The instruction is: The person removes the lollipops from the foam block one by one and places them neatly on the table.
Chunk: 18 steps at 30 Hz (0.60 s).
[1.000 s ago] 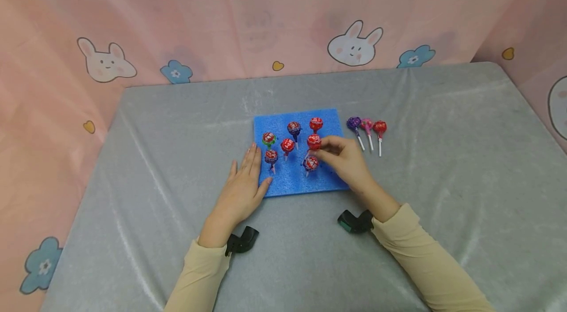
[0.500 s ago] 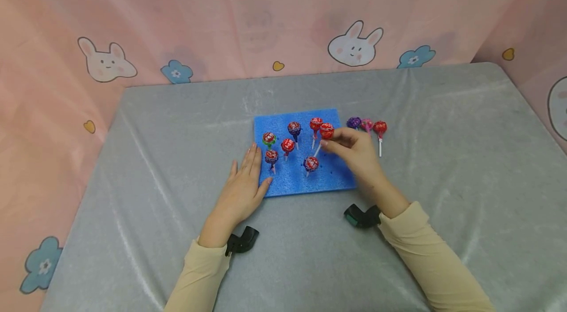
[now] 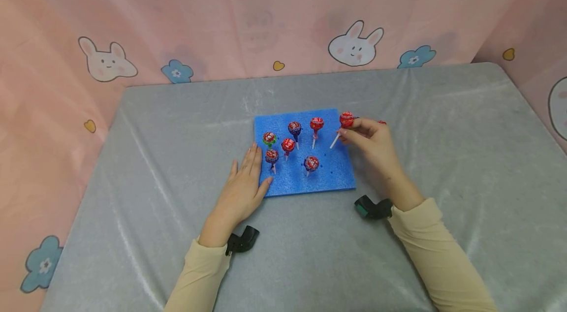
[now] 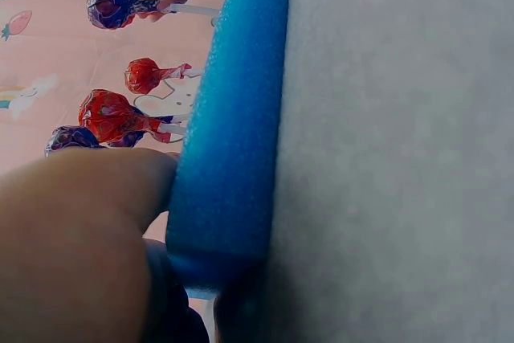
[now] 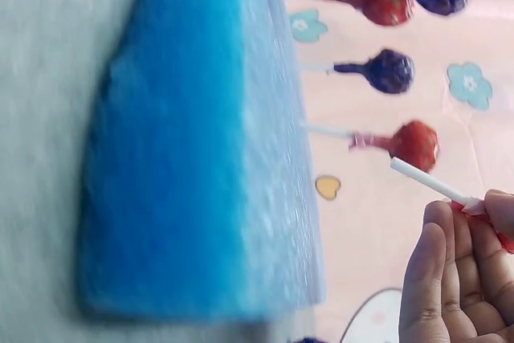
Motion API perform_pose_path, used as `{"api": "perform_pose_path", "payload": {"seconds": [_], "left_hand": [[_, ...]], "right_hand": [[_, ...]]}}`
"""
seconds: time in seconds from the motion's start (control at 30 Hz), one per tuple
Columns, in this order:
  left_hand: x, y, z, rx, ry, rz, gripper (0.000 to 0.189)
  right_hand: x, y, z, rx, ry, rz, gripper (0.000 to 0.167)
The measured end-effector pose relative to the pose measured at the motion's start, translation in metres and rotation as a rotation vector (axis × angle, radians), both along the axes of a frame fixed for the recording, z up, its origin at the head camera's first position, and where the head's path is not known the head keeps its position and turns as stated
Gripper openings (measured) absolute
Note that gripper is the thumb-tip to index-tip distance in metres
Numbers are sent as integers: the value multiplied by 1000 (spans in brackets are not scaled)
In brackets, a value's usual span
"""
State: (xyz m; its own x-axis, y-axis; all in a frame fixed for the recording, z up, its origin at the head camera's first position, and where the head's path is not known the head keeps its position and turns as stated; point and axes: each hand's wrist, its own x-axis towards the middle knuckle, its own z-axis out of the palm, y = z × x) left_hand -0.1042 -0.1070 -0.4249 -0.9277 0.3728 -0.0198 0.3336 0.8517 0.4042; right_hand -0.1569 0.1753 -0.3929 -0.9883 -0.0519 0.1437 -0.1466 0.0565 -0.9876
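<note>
My left hand (image 3: 241, 194) rests with straight fingers along the left edge of a blue foam board (image 3: 332, 181). My right hand (image 3: 374, 149) pinches a red lollipop (image 3: 346, 119) between thumb and fingers, above the board's right edge. Its white stick (image 5: 430, 180) slants downward, the lower end free of the foam. Several lollipops stand upright in the board: a red one (image 3: 316, 123) at the back, a dark purple one (image 3: 294, 128), a red-and-green one (image 3: 269, 138), another red one (image 3: 288, 145), and two purple-and-red ones toward the front, one left (image 3: 272, 156), one right (image 3: 311, 163).
Past the board's right side, loose lollipops lie mostly hidden behind my right hand; the top of a red one (image 3: 382, 122) peeks out. Small dark holes dot the foam. A grey cloth (image 3: 177, 144) covers the table, and a pink printed curtain (image 3: 248, 21) hangs behind.
My right hand has lifted the red lollipop up off the middle of the board and carried it to the right, over the board's edge. The left hand stays put.
</note>
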Motion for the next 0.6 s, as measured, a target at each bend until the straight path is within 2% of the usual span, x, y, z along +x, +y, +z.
{"api": "perform_pose_path", "payload": {"seconds": [0.1, 0.2, 0.33, 0.6], "left_hand": [[0, 0, -1, -4, -1, 0, 68], [0, 0, -1, -1, -2, 2, 67], [0, 0, 0, 0, -3, 5, 67], [0, -1, -1, 2, -4, 4, 68]], "right_hand": [[-2, 6, 0, 1, -8, -16, 13], [-5, 12, -1, -56, -17, -27, 4], [-9, 20, -3, -137, -22, -55, 14], [-14, 33, -8, -148, -80, -104, 15]]}}
